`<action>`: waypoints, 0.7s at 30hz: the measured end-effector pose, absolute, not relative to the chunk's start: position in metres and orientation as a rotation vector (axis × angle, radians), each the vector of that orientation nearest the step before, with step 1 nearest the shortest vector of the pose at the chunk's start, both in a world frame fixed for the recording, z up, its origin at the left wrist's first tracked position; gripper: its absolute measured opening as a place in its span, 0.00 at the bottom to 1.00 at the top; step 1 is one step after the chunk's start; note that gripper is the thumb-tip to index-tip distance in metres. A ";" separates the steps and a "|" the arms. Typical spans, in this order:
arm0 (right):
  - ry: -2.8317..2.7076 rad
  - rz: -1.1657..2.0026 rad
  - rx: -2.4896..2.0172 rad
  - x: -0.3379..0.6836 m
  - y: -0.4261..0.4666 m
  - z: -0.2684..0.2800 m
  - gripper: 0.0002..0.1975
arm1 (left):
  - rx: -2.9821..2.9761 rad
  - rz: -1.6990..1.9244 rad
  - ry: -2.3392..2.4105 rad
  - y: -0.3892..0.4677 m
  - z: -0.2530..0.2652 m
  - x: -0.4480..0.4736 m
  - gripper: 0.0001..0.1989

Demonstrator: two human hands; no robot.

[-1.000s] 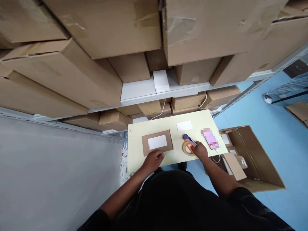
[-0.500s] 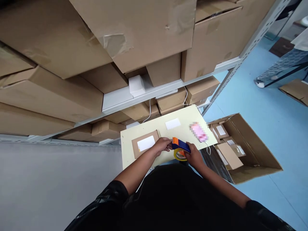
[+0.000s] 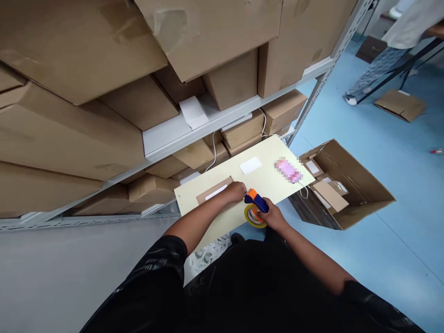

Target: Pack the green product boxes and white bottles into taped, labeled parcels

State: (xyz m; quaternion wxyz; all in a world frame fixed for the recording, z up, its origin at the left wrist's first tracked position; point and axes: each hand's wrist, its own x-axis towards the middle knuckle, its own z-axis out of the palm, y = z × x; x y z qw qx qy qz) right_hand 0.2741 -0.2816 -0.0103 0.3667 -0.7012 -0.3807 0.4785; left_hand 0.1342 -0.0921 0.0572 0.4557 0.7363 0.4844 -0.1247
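My right hand grips a blue and orange tape dispenser that carries a yellow-edged roll of tape. The fingers of my left hand are closed, just left of the dispenser's orange end; what they pinch is hidden. Beneath my left hand and forearm lies a flat brown cardboard package on the cream tabletop. Its white label shows only as a narrow strip, and my arm covers the package's near side.
A white paper and a blurred pink item with a white cable lie on the table. To the right, an open carton holds several labelled packages. Shelves of boxes rise ahead. Another person's leg shows far right.
My left hand has closed and lies over the package, whose label now shows less. The dispenser has shifted slightly left and tilts more steeply. The camera view has turned somewhat.
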 end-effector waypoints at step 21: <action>-0.268 1.958 -1.572 0.260 -0.303 -0.100 0.26 | 2.403 -0.753 1.120 -0.033 -0.014 0.174 0.19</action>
